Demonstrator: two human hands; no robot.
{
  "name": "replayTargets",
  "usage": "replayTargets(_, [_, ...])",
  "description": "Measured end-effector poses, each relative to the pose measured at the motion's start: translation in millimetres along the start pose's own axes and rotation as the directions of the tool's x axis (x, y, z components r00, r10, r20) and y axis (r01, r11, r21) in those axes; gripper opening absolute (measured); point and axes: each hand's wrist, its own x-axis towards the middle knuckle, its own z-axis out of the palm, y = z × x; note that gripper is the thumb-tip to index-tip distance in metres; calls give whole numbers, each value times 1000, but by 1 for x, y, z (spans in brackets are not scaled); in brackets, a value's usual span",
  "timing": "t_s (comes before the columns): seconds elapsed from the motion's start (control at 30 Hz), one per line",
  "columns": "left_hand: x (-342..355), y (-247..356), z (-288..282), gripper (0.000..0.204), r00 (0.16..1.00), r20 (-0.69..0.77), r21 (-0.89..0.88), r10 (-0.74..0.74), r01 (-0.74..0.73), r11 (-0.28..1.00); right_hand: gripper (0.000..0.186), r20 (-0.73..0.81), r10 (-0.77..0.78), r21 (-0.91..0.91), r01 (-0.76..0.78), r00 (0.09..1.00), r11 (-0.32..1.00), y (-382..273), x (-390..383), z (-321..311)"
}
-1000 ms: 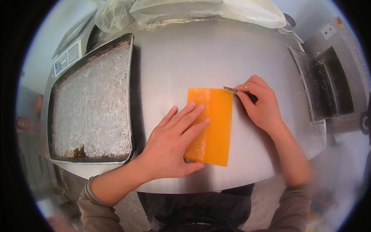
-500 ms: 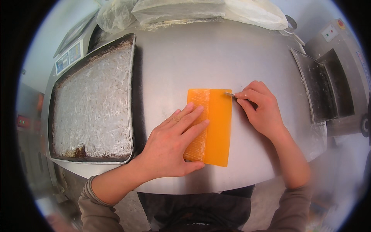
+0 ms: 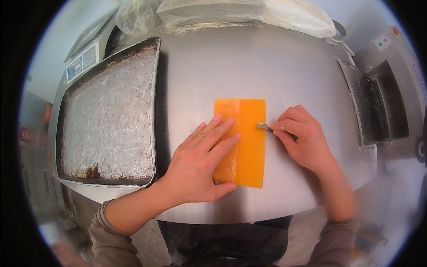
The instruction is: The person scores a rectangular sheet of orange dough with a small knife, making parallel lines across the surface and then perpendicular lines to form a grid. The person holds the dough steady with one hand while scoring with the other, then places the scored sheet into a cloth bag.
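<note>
An orange rectangular sheet (image 3: 251, 158) lies upright in view on the steel table (image 3: 240, 62), with a paler textured band (image 3: 225, 173) along its left part. My left hand (image 3: 200, 162) lies on that band with fingers spread, its thumb by the lower edge. My right hand (image 3: 302, 138) is closed on a small thin metal blade (image 3: 262, 126), whose tip is over the sheet's right part, in the upper half. I cannot tell whether the blade touches it.
A large worn baking tray (image 3: 109, 120) sits left, with a scale (image 3: 82, 62) behind it. Pale plastic bags (image 3: 209, 11) line the back. At right stands a steel machine (image 3: 384, 42) with a dark metal flap (image 3: 356, 102) and buttons.
My right hand and the blade have moved down along the sheet's right part, from the top corner. My left hand stays on the sheet, nearly unmoved.
</note>
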Motion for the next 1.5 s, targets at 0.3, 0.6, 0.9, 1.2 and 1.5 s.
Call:
replayTargets(0.3, [0,-3,2,94,999,-22,21,-44,45,999,6,86,-51,76,45,995,996,-9,-3,-3])
replayTargets(0.6, [-1,-6,6,97,991,-74,88,-113,120,989,8,170,-128,162,100,977,982,-13,-5,-7])
replayTargets(0.9, [-4,-10,10,96,973,-134,181,-191,213,960,8,359,-163,262,69,919,963,-15,-6,-18])
replayTargets(1.2, [-6,-1,7,87,997,25,70,-74,72,995,6,56,276,433,-272,960,859,-2,-3,-18])
replayTargets(1.5, [-7,7,3,84,980,171,-30,96,-93,995,4,-183,317,216,-277,931,936,15,4,0])
